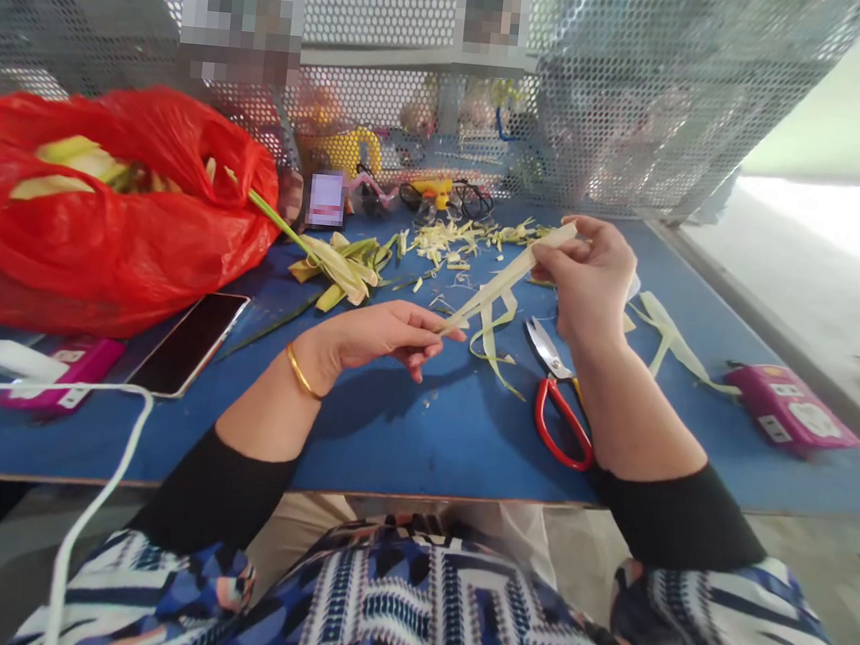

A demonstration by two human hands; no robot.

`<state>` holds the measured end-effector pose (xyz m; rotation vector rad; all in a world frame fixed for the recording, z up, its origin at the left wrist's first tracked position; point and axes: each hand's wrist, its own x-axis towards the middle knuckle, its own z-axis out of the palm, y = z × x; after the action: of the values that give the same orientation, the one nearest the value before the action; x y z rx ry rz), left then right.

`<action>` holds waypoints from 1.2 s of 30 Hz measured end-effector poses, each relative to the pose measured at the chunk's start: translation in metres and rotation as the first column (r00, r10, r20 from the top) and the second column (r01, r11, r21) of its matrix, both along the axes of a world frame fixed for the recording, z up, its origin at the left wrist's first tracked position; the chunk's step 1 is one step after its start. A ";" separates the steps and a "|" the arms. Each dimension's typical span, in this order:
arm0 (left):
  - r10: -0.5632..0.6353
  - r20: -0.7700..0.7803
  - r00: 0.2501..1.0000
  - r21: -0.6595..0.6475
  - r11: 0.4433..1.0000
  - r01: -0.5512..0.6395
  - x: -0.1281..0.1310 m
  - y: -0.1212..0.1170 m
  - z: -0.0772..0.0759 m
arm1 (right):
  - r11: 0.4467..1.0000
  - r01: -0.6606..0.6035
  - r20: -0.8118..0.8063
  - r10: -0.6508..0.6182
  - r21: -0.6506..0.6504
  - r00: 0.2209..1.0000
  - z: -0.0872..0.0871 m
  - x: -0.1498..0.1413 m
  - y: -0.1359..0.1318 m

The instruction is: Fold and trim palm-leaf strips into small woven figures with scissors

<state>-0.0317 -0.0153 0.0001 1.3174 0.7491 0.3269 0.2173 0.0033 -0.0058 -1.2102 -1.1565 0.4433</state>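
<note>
A long pale green strip of husk is stretched slantwise between my two hands above the blue table. My left hand, with a gold bangle at the wrist, pinches its lower end. The upper end is gripped between the thumb and fingers of my right hand. A thinner, curling piece dangles from the strip's middle. Below my right hand lie scissors with red handles, their grip partly covered by my forearm. Husk scraps are scattered behind the strip, and a bundle of husk leaves lies beyond my left hand.
A red plastic bag holding husks stands at the left. Near it are a phone, a magenta box and a white cable. Another magenta box sits at right beside a loose strip. A perforated metal screen rises behind.
</note>
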 end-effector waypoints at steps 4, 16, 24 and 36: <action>0.151 -0.145 0.978 0.279 0.954 -0.106 -0.023 0.015 0.008 | 0.998 -0.064 -0.061 0.064 -0.012 0.996 0.004 -0.014 -0.009; 0.367 0.200 0.909 0.096 0.915 -0.391 0.049 -0.002 0.013 | 0.952 -0.276 -0.065 0.269 -0.134 0.961 0.001 -0.049 -0.034; 0.385 0.180 0.905 -0.045 0.923 -0.383 0.050 -0.006 0.009 | 0.927 -0.350 -0.166 0.327 -0.137 0.930 0.000 -0.051 -0.035; 0.572 0.019 0.820 -0.042 0.820 -0.571 0.035 0.002 0.004 | 0.978 -0.037 0.370 0.112 -0.204 0.922 0.013 -0.008 -0.029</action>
<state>0.0036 -0.0133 0.0038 1.0246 1.1167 0.8125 0.2089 -0.0255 0.0071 -1.4679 -1.5239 0.3948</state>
